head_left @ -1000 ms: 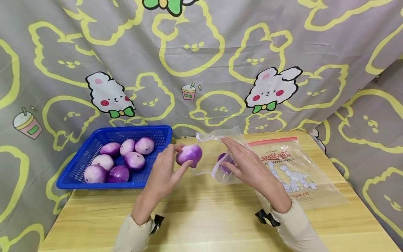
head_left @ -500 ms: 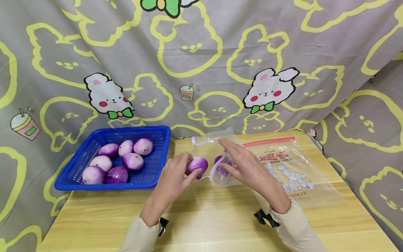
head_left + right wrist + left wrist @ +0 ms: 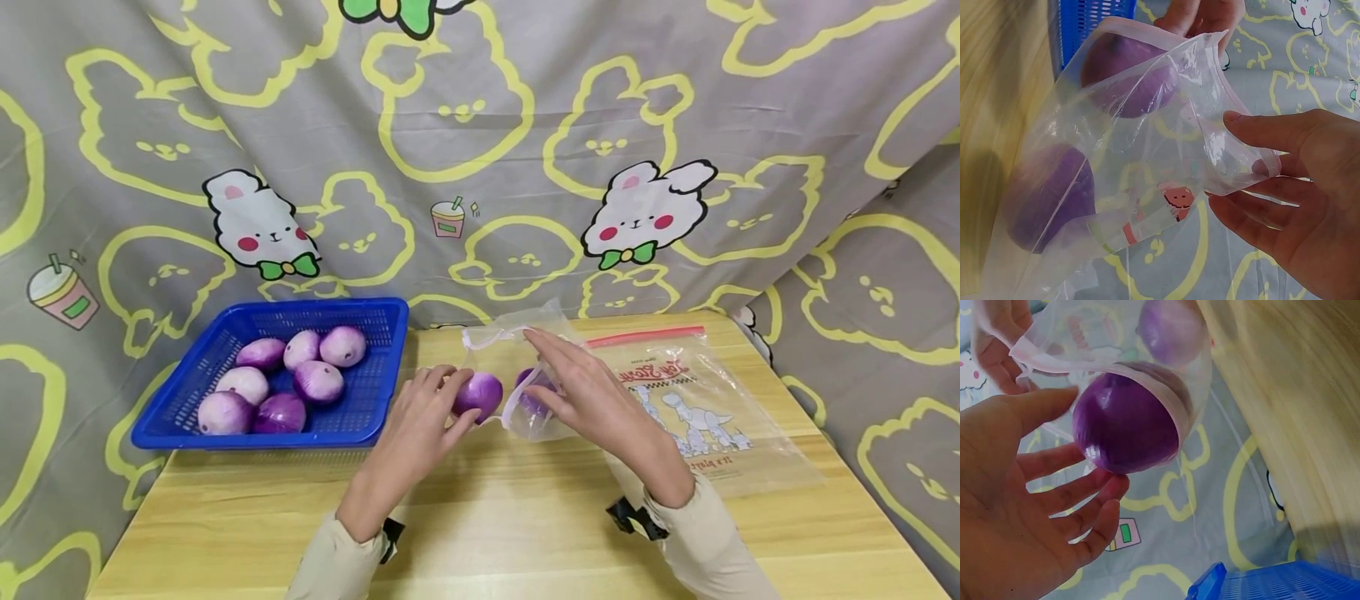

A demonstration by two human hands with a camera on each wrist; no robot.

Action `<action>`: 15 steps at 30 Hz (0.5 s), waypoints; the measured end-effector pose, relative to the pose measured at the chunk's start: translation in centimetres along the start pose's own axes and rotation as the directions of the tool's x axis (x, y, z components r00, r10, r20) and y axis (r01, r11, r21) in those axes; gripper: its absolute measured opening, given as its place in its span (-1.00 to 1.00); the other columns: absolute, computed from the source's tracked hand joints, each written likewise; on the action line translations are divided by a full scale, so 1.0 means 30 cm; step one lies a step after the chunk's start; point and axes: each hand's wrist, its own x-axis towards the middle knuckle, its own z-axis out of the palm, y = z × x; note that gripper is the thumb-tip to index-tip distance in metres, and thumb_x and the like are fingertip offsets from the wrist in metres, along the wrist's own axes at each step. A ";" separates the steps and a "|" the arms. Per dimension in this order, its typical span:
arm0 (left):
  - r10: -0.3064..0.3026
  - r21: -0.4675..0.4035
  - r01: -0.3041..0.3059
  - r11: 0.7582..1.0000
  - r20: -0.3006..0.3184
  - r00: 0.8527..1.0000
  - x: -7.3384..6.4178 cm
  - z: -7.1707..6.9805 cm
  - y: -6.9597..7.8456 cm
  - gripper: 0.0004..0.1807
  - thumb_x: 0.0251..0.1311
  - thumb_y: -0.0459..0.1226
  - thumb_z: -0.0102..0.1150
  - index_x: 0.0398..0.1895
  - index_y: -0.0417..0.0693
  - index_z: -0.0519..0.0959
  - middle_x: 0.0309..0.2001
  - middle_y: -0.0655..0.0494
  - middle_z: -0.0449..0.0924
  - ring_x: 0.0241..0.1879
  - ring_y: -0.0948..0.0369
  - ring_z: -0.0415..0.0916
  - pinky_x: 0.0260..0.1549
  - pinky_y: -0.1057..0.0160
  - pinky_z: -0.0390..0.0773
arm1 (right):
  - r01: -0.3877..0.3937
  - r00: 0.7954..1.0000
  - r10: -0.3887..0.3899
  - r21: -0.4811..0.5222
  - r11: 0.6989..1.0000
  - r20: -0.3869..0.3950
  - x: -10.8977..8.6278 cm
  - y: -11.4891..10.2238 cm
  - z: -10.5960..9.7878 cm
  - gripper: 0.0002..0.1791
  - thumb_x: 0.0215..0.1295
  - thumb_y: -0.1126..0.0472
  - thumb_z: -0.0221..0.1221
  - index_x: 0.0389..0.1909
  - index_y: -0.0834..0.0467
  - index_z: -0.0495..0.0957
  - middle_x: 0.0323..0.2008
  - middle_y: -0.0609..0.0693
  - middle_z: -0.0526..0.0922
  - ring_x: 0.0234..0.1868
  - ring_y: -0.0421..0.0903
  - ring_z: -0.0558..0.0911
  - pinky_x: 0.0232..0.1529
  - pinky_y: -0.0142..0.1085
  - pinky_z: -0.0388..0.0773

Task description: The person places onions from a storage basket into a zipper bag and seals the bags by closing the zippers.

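A purple onion [image 3: 482, 395] sits partly inside the mouth of a clear plastic bag [image 3: 1141, 156] with a pale pink-white rim. My left hand [image 3: 423, 421] is beside it, thumb and fingers spread loosely around its near end; in the left wrist view the thumb tip [image 3: 1063, 400] lies at the onion's edge. My right hand [image 3: 585, 387] holds the bag's rim on the right, thumb on one side and fingers on the other, the mouth facing left. A second purple onion [image 3: 1054, 197] lies deeper in the bag, partly hidden by the right hand in the head view.
To the left stands a blue plastic basket [image 3: 375, 425] with several purple onions [image 3: 318, 382]. A flat zip bag [image 3: 750, 400] with a red closure and printed dinosaurs lies right on the wooden table [image 3: 510, 517]. Behind hangs a patterned grey curtain [image 3: 480, 275].
My left hand has carried the onion right and down into the bag's mouth, and its fingers have loosened around it. The right hand stays almost where it was.
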 end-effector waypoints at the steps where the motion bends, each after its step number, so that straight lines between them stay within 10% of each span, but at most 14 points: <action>1: -0.011 0.011 0.011 1.000 0.002 1.000 0.000 0.003 0.001 -0.54 0.19 -0.12 0.39 0.10 -0.14 0.58 -0.03 -0.08 0.59 -0.08 -0.01 0.50 -0.13 0.00 0.53 | -0.001 1.000 0.001 0.000 1.000 0.001 0.000 0.000 0.000 -0.22 0.30 0.14 0.33 0.46 0.25 0.24 0.40 0.20 0.35 0.38 0.13 0.39 0.33 0.03 0.35; 15: -0.113 0.120 0.114 0.986 -0.014 0.994 0.005 0.027 0.017 -0.51 0.24 -0.06 0.33 0.14 -0.10 0.52 -0.10 -0.09 0.57 -0.17 -0.01 0.50 -0.35 0.09 0.48 | 0.024 0.999 -0.024 0.018 1.000 -0.023 0.003 0.002 -0.004 -0.22 0.28 0.14 0.34 0.44 0.27 0.26 0.39 0.23 0.36 0.36 0.15 0.41 0.30 0.01 0.39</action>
